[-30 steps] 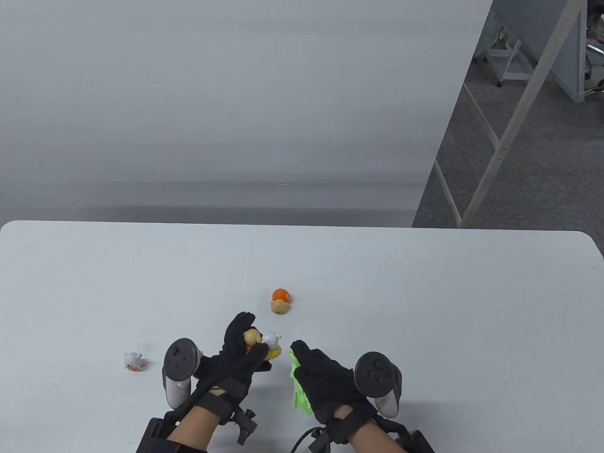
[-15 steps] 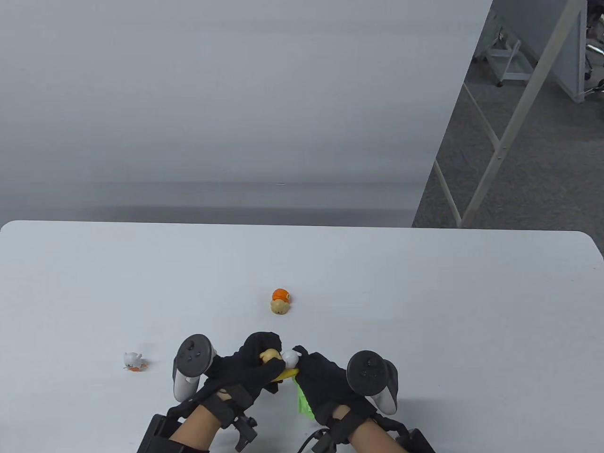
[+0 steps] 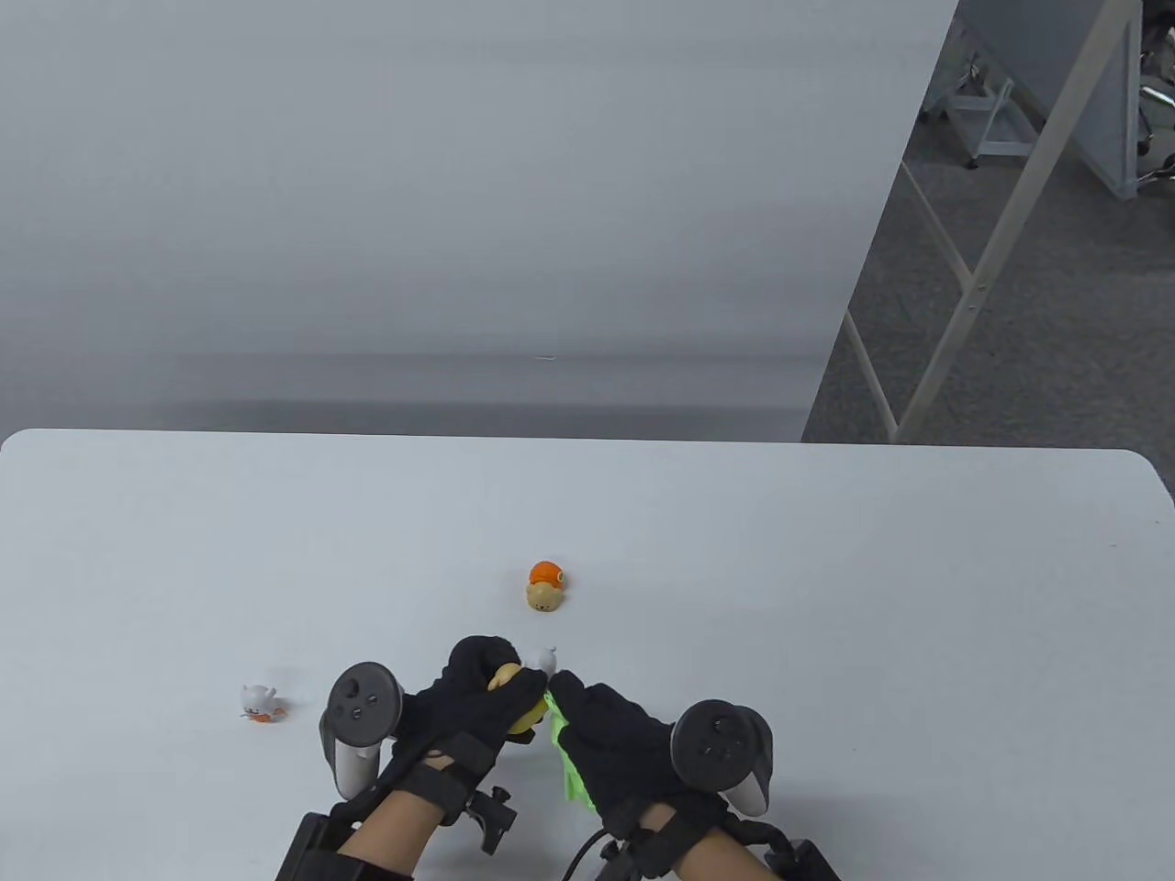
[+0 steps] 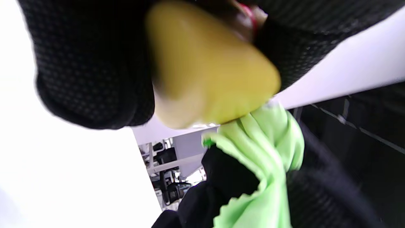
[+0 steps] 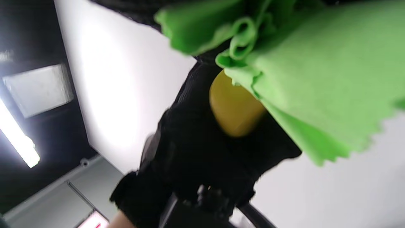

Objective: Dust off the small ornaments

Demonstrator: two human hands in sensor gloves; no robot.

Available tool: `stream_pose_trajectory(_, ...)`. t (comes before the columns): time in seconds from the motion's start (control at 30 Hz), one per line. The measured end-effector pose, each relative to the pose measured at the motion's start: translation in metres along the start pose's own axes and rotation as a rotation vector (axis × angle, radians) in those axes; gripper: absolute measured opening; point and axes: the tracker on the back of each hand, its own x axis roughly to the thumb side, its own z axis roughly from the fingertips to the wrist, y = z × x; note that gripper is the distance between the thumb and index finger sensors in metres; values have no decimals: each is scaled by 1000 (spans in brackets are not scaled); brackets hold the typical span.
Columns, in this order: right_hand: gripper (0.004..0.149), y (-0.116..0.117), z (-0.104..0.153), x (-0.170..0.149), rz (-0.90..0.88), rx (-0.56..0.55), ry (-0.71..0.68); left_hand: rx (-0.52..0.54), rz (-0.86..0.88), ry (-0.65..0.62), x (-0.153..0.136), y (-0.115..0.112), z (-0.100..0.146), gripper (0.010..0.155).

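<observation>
My left hand [image 3: 477,702] grips a yellow and white ornament [image 3: 523,679] above the table's near edge; its yellow base shows in the left wrist view [image 4: 205,69] and the right wrist view [image 5: 234,107]. My right hand [image 3: 615,734] holds a green cloth [image 3: 569,771] and presses it against the ornament's right side. The cloth shows in the left wrist view [image 4: 265,142] and the right wrist view [image 5: 316,69]. An orange and tan ornament [image 3: 545,585] lies on the table beyond the hands. A small white and orange ornament [image 3: 259,702] lies at the left.
The white table [image 3: 826,569] stretches wide around the hands. A grey wall panel stands behind its far edge. Metal frame legs [image 3: 1001,229] and floor show at the far right.
The left hand drew the ornament in toward the right hand, then turned it slightly. The right hand moved left with the cloth and now presses it on the ornament.
</observation>
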Motion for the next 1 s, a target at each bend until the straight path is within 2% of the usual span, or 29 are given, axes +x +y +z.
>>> stream_pose_trajectory(0.07, 49, -3, 2, -8, 15, -60, -32, -23, 69, 15, -7, 0, 0, 65)
stream_pose_trajectory(0.17, 50, 6, 4, -16, 93, -42, -26, -138, 153, 7, -13, -14, -1, 69)
stream_pose_trajectory(0.27, 50, 6, 4, -20, 89, -50, 3, -164, 148, -3, -13, -18, -2, 65)
stream_pose_trajectory(0.3, 50, 4, 5, -23, 77, -54, 16, -232, 176, -23, -12, -20, -3, 64)
stream_pose_trajectory(0.4, 50, -1, 4, -27, 29, -54, 41, -355, 236, -38, -6, -25, -5, 74)
stream_pose_trajectory(0.47, 50, -5, 2, -29, -10, -31, 54, -477, 266, -81, -3, -28, -8, 81)
stream_pose_trajectory(0.57, 49, -9, 2, -31, -45, -32, 32, -524, 252, -141, 4, -31, -7, 87)
stream_pose_trajectory(0.63, 50, -8, 1, -30, -65, -32, 33, -467, 243, -148, 6, -32, -6, 87)
stream_pose_trajectory(0.77, 50, -6, 2, -25, -50, -27, 10, -389, 41, -164, 10, -30, -5, 77)
stream_pose_trajectory(0.87, 50, -3, 3, -13, 34, -25, -17, -254, 20, -78, 6, -26, -1, 75)
stream_pose_trajectory(0.9, 50, -2, 2, -10, 27, -28, -40, -202, -43, -72, 8, -24, -1, 75)
stream_pose_trajectory(1.0, 49, 3, 2, -4, 93, 0, -63, -192, -228, -73, 12, -22, -1, 75)
